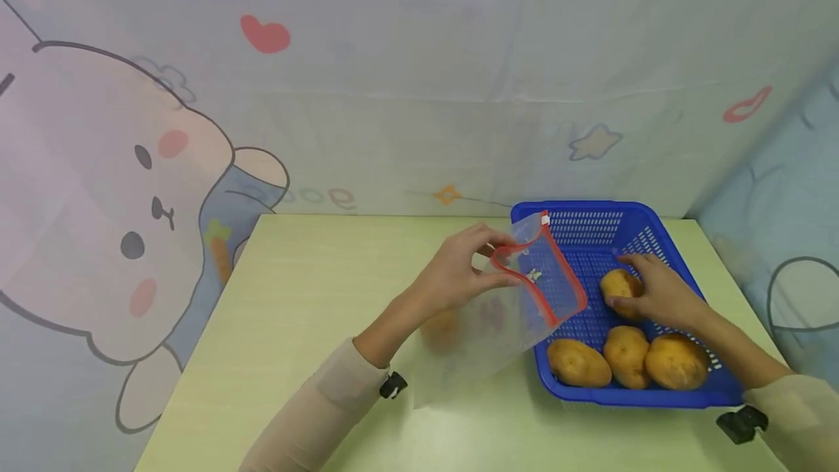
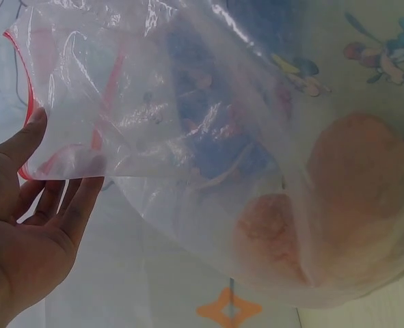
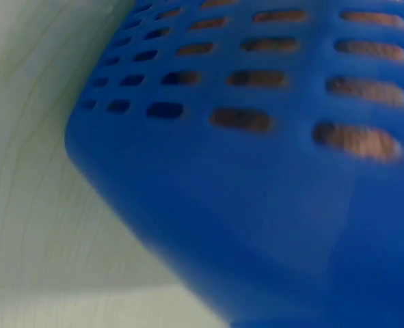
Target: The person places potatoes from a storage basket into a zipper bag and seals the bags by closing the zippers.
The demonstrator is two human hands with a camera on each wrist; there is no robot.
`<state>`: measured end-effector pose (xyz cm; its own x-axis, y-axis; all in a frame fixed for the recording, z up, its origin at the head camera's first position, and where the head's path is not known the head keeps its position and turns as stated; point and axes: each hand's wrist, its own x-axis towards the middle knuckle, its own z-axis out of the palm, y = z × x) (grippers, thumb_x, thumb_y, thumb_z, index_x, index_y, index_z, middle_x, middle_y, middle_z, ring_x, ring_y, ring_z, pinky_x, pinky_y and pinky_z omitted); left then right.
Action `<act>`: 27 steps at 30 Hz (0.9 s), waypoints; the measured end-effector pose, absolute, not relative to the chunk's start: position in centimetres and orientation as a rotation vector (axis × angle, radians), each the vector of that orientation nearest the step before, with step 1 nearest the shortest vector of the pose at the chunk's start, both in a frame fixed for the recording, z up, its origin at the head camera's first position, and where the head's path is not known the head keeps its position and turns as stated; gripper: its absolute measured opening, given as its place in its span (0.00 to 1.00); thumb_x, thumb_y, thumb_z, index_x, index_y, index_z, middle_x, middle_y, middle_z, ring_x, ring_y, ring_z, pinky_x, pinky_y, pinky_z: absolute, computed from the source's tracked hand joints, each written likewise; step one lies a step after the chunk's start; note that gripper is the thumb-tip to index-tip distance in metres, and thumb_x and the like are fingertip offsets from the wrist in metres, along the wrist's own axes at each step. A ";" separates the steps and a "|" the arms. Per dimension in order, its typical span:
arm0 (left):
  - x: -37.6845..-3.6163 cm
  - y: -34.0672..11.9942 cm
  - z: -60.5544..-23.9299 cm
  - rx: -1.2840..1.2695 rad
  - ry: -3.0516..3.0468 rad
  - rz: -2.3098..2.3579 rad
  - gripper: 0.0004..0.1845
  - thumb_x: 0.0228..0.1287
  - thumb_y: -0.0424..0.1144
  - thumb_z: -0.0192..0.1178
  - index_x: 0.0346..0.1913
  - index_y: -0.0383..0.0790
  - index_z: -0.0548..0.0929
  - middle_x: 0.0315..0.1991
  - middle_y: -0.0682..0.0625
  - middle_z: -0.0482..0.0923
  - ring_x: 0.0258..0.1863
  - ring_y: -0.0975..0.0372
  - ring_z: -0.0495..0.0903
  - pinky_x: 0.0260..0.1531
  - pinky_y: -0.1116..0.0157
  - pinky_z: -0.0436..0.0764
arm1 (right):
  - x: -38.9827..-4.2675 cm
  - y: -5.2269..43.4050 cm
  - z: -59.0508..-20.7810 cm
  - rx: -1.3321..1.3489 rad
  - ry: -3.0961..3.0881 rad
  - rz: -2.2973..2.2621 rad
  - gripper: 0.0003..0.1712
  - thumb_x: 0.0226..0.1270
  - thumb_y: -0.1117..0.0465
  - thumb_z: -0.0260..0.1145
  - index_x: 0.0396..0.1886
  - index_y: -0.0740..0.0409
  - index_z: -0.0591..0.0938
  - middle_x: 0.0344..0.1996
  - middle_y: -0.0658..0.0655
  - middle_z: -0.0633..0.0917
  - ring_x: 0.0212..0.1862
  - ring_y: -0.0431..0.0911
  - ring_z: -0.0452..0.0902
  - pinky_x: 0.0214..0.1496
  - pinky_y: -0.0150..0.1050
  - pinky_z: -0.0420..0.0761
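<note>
My left hand (image 1: 498, 262) pinches the red-zipped mouth of a clear plastic bag (image 1: 498, 326) and holds it open just left of the blue basket (image 1: 662, 239). In the left wrist view the thumb and fingers of my left hand (image 2: 58, 164) grip the bag (image 2: 188, 102) by its rim, and two potatoes (image 2: 355, 184) lie in its bottom. My right hand (image 1: 631, 277) reaches into the basket, thumb and fingers curled round a potato (image 1: 617, 290). Three more potatoes (image 1: 625, 357) lie along the basket's near wall.
The basket stands at the right of a pale green table (image 1: 295, 312), close to its right edge. Cartoon-printed sheets hang behind and on both sides. The right wrist view shows only the basket's perforated outer wall (image 3: 256, 205) and some table (image 3: 44, 205).
</note>
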<state>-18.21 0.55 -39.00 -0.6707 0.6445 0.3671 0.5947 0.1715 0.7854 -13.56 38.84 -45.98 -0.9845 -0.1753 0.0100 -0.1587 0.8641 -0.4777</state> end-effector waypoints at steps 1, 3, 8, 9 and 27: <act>-18.2 0.6 -39.0 1.251 2.368 1.540 0.26 0.60 0.37 0.80 0.60 0.39 0.85 0.49 0.48 0.82 0.50 0.58 0.86 0.39 0.72 0.88 | -13.7 38.9 -46.1 -0.261 3.006 -0.746 0.48 0.67 0.49 0.79 0.72 0.79 0.69 0.64 0.82 0.72 0.63 0.76 0.71 0.62 0.75 0.73; -18.2 0.6 -39.1 1.249 2.370 1.530 0.26 0.60 0.37 0.80 0.60 0.39 0.85 0.49 0.47 0.82 0.50 0.58 0.86 0.39 0.72 0.88 | -13.8 38.9 -46.2 -0.231 3.003 -0.731 0.47 0.68 0.51 0.78 0.70 0.80 0.69 0.63 0.83 0.73 0.62 0.76 0.71 0.62 0.74 0.72; -18.1 0.5 -39.0 1.246 2.368 1.528 0.26 0.60 0.38 0.80 0.61 0.39 0.85 0.50 0.46 0.82 0.51 0.57 0.86 0.39 0.72 0.88 | -13.8 39.1 -46.4 -0.196 2.977 -0.718 0.43 0.67 0.53 0.78 0.68 0.80 0.71 0.60 0.81 0.78 0.60 0.73 0.75 0.61 0.72 0.75; -18.1 0.5 -39.0 1.244 2.367 1.530 0.26 0.61 0.38 0.80 0.61 0.40 0.85 0.50 0.45 0.82 0.51 0.57 0.86 0.39 0.72 0.88 | -13.8 39.1 -46.5 -0.200 2.972 -0.723 0.42 0.67 0.53 0.78 0.67 0.79 0.72 0.59 0.79 0.79 0.58 0.71 0.76 0.60 0.71 0.76; -18.2 0.6 -39.0 1.220 2.383 1.505 0.27 0.61 0.38 0.80 0.62 0.40 0.84 0.52 0.50 0.82 0.51 0.58 0.86 0.39 0.73 0.88 | -13.8 35.8 -39.9 -0.446 3.078 -1.002 0.36 0.67 0.53 0.80 0.68 0.64 0.77 0.58 0.67 0.83 0.56 0.63 0.81 0.52 0.60 0.86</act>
